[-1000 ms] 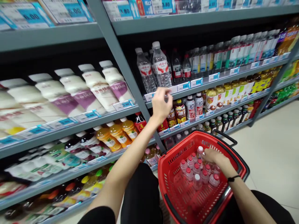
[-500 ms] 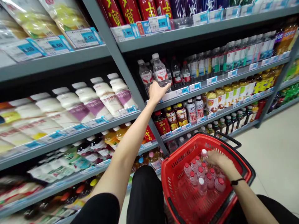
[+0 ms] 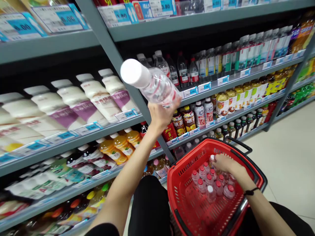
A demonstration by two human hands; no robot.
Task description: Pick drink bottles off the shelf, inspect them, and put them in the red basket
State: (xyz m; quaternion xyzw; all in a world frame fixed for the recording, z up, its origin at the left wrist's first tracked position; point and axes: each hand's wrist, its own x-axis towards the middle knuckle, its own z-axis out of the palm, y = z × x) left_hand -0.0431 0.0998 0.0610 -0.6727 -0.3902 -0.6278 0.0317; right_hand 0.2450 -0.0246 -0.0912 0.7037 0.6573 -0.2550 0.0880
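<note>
We are gripping a clear bottle [image 3: 159, 86] in our left hand [image 3: 161, 115], the fingers closing around its body. It is leaning, its white cap pointing up and left towards us, in front of the drinks shelf [image 3: 233, 84]. Our right hand [image 3: 225, 164] is reaching into the red basket [image 3: 171, 193] beside a small white-capped bottle [image 3: 212, 158]; we cannot tell whether its fingers are gripping. Small red-capped bottles [image 3: 209, 180] are standing nearby inside.
</note>
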